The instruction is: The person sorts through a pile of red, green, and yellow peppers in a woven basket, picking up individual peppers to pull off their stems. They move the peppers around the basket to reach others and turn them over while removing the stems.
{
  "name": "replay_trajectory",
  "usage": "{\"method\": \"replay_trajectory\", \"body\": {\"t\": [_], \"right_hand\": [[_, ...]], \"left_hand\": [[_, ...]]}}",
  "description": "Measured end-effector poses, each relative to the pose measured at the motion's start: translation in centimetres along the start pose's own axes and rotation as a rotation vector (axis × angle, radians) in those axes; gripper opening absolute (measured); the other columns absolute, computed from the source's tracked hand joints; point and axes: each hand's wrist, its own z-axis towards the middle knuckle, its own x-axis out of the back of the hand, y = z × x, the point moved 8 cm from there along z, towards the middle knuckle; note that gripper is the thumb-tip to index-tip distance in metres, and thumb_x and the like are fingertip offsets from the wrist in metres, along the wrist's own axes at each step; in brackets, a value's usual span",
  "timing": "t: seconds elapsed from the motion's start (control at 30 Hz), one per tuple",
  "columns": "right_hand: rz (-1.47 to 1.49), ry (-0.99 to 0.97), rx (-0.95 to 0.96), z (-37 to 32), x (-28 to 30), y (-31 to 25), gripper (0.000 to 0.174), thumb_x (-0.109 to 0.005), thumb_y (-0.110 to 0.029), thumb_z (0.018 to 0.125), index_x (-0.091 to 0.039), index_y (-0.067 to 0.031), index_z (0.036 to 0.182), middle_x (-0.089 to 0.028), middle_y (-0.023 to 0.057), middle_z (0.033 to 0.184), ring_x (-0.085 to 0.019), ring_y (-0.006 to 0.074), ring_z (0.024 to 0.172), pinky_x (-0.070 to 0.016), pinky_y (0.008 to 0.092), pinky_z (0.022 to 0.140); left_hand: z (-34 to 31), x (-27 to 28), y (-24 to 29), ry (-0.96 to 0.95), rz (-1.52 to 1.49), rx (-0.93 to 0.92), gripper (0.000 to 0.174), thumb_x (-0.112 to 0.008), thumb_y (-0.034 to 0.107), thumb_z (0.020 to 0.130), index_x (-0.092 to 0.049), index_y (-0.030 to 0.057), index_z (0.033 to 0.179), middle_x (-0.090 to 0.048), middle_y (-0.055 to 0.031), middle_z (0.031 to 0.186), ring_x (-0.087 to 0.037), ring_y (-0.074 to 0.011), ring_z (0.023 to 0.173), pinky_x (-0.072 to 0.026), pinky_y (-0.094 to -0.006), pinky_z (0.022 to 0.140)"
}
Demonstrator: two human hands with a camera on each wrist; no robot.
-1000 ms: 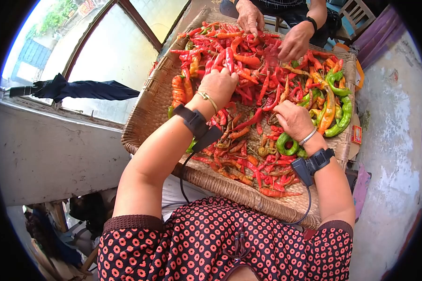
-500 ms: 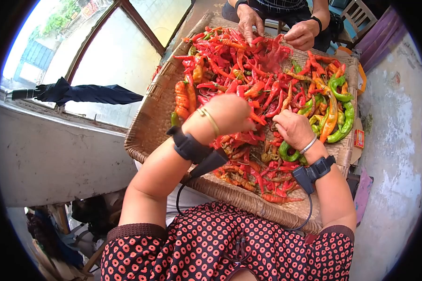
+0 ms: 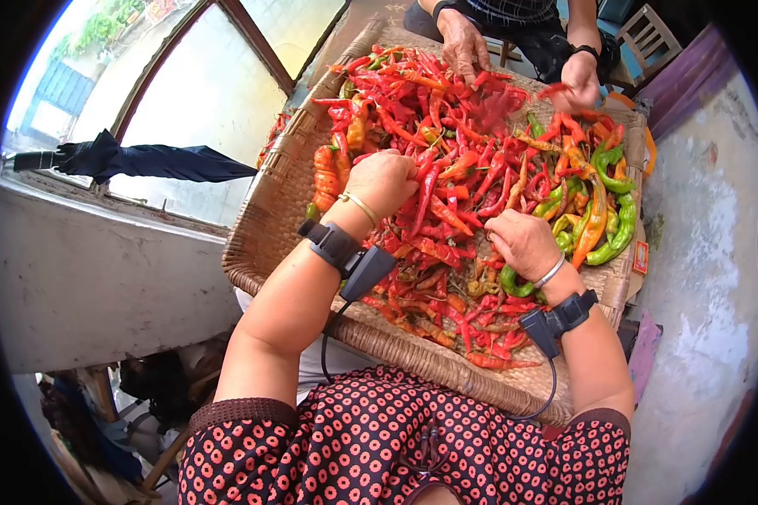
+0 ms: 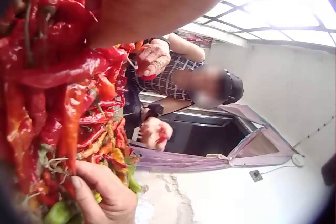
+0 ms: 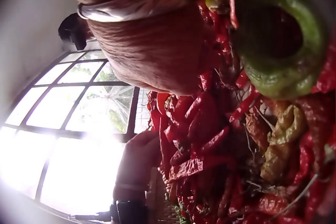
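Note:
Red chili peppers [image 3: 446, 223] fill a shallow woven basket [image 3: 265, 227]. My left hand [image 3: 385, 181] is at the left of the pile, fingers curled at long red peppers [image 3: 424, 198]; its fingertips are partly hidden in the head view. In the right wrist view, the left hand [image 5: 139, 155] grips at the edge of the pile. My right hand [image 3: 526, 242] is low over the right side. In the left wrist view, its thumb and forefinger [image 4: 107, 192] pinch the tip of an orange-red pepper [image 4: 71, 124]. Beside it lies a curled green pepper [image 5: 286, 79].
Across the basket, another person's hand [image 3: 466, 50] touches the peppers, and their other hand [image 3: 577, 80] holds a red pepper. Green and orange peppers [image 3: 623, 223] lie at the right rim. A folded umbrella [image 3: 160, 162] rests by the window at left; a wall [image 3: 715, 252] stands at right.
My left hand has come back from over the peppers toward me and down to the left of the pile. My right hand stays nearly in place. The other person's hand moves right with a red pepper.

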Motion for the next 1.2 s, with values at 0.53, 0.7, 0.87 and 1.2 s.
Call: {"method": "replay_trajectory", "body": {"t": [0.53, 0.7, 0.87, 1.2], "right_hand": [[1.515, -0.004, -0.640, -0.7, -2.0, 2.3, 0.011, -0.057, -0.016, 0.084, -0.058, -0.0055, 0.086, -0.060, 0.0013, 0.068, -0.053, 0.0063, 0.053, -0.0442, 0.0184, 0.049], [1.527, 0.021, -0.623, -0.7, -0.9, 3.7, 0.014, -0.055, -0.018, 0.085, -0.057, -0.0044, 0.089, -0.061, 0.0037, 0.071, -0.056, 0.0085, 0.056, -0.0457, 0.0198, 0.050], [1.783, 0.452, -0.687, -1.3, 0.4, 6.4, 0.032, -0.048, -0.020, 0.089, -0.044, -0.0016, 0.115, -0.062, 0.0109, 0.092, -0.062, 0.0139, 0.068, -0.0503, 0.0242, 0.052], [1.419, -0.006, -0.715, -1.2, -1.5, 4.0, 0.029, -0.050, -0.023, 0.088, -0.055, -0.0023, 0.107, -0.061, 0.0036, 0.078, -0.057, 0.0068, 0.062, -0.0450, 0.0176, 0.052]], "left_hand": [[-1.9, -0.6, 9.0, -0.227, -0.544, -0.360, 0.016, -0.066, 0.017, 0.074, -0.061, 0.0045, 0.084, -0.061, -0.0103, 0.066, -0.061, -0.0231, 0.061, -0.0480, -0.0305, 0.057], [-0.5, 1.8, 5.8, 0.043, -0.485, -0.163, 0.012, -0.064, 0.014, 0.074, -0.063, 0.0064, 0.084, -0.060, -0.0095, 0.070, -0.060, -0.0242, 0.066, -0.0472, -0.0311, 0.061], [0.6, 1.0, 4.2, 0.247, -0.256, -0.135, 0.027, -0.064, 0.017, 0.072, -0.060, 0.0089, 0.097, -0.058, -0.0102, 0.086, -0.058, -0.0290, 0.078, -0.0474, -0.0365, 0.066], [0.7, 1.3, 4.6, 0.323, -0.193, -0.065, 0.015, -0.065, 0.021, 0.072, -0.062, 0.0079, 0.079, -0.057, -0.0076, 0.082, -0.059, -0.0269, 0.071, -0.0480, -0.0368, 0.061]]}}
